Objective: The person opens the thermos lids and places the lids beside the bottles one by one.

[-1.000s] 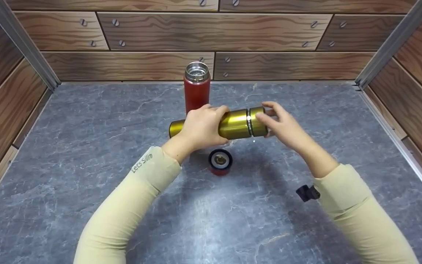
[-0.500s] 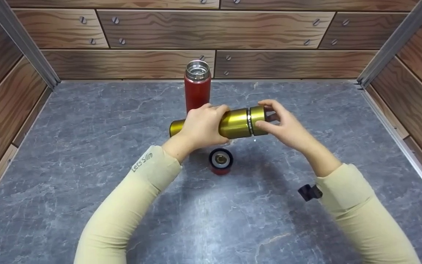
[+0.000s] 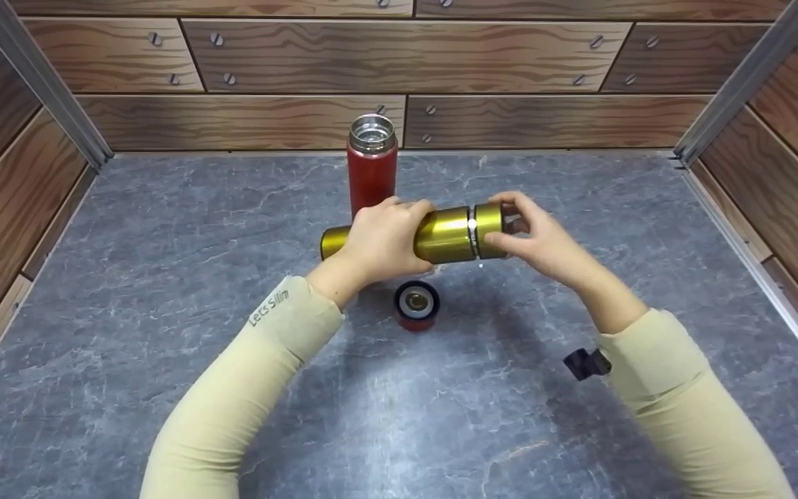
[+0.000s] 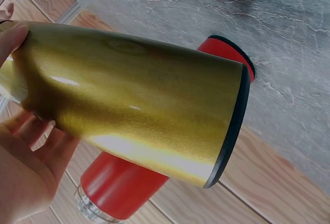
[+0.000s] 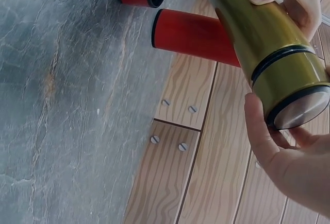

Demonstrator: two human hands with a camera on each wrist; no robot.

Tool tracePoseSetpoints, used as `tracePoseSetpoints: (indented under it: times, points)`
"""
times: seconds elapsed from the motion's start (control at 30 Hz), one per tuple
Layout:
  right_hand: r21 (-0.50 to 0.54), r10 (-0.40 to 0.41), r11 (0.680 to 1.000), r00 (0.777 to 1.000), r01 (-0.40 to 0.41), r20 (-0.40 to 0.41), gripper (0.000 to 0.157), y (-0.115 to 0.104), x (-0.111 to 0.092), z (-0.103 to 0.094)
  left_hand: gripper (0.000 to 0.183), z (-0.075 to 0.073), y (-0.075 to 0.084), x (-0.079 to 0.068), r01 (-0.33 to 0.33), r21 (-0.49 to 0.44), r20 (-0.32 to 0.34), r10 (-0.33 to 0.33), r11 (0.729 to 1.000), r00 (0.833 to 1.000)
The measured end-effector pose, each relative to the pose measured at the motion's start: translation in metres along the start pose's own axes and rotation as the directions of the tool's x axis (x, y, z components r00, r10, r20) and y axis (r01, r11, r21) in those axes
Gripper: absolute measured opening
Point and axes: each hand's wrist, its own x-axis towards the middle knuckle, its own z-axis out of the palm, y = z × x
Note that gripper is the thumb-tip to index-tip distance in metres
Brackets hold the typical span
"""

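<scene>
In the head view my left hand (image 3: 385, 242) is wrapped around the body of a gold thermos (image 3: 444, 235), which lies roughly level in the air. My right hand (image 3: 534, 239) holds the gold lid (image 3: 490, 230) at the thermos's right end, thumb on the near side and fingers on the far side. A narrow dark and silver ring shows between lid and body. The right wrist view shows the lid's silver end face (image 5: 301, 109). Behind the thermos a red thermos (image 3: 373, 177) stands upright without a lid, its lower part hidden.
A red lid (image 3: 416, 322) lies with its inner side up on the grey marbled table (image 3: 233, 208), just in front of the hands. Wood-patterned panels (image 3: 406, 55) close off the back and the sides.
The right hand's thumb has slid down along the gold lid, and its palm has drawn back slightly to the right. The left hand and thermos body stay nearly still.
</scene>
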Motion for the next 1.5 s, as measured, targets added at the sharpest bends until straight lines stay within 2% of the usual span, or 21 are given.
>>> tracePoseSetpoints:
  times: [0.13,0.27,0.43,0.6,0.73,0.87,1.07,1.17,1.33,1.5]
  points:
    - [-0.009,-0.01,1.0,1.0,0.01,0.025,0.059,0.0,-0.0016,0.0,0.065,0.0009,-0.0009,-0.0009,0.0,0.003,-0.003,0.0,1.0,1.0]
    - [0.017,0.039,0.999,0.999,-0.04,0.023,0.062,-0.0011,-0.0017,0.0003,0.065,0.0006,-0.001,-0.0013,-0.006,0.005,-0.01,0.006,1.0,1.0]
    - [0.004,0.092,0.996,0.996,-0.092,-0.007,0.058,-0.0031,-0.0015,0.0011,0.065,0.0,-0.0004,-0.0008,-0.007,0.002,-0.014,0.007,1.0,1.0]
    - [0.001,0.047,0.999,0.999,-0.047,-0.013,0.052,-0.0033,-0.0011,0.0012,0.067,-0.0003,-0.0001,-0.001,-0.007,-0.001,-0.009,0.007,1.0,1.0]
    - [0.0,0.018,1.0,1.0,-0.018,-0.003,0.06,-0.0019,-0.001,0.001,0.067,0.0003,-0.0009,-0.001,-0.005,-0.004,-0.013,0.005,1.0,1.0]
    - [0.032,0.07,0.997,0.997,-0.071,0.012,0.067,-0.0017,-0.0008,0.0012,0.067,0.0001,-0.001,-0.0011,-0.004,0.0,-0.015,0.004,1.0,1.0]
    - [0.038,0.152,0.988,0.988,-0.152,-0.022,0.064,-0.004,0.0002,0.0014,0.067,0.0001,-0.0002,-0.0015,-0.012,0.014,-0.011,0.013,1.0,1.0]
    - [0.047,0.141,0.989,0.99,-0.14,-0.03,0.06,-0.0049,-0.0004,0.0009,0.065,0.0,0.0,-0.0017,-0.015,0.016,-0.02,0.015,1.0,1.0]
    - [0.049,0.07,0.996,0.997,-0.069,-0.027,0.052,-0.0051,-0.0018,0.0007,0.063,-0.0004,0.0,-0.0018,-0.012,0.008,-0.024,0.012,1.0,1.0]
    - [0.067,0.055,0.996,0.998,-0.054,-0.012,0.055,-0.0043,-0.0023,0.0015,0.064,-0.0009,-0.0006,-0.0024,-0.004,0.003,-0.02,0.004,1.0,1.0]
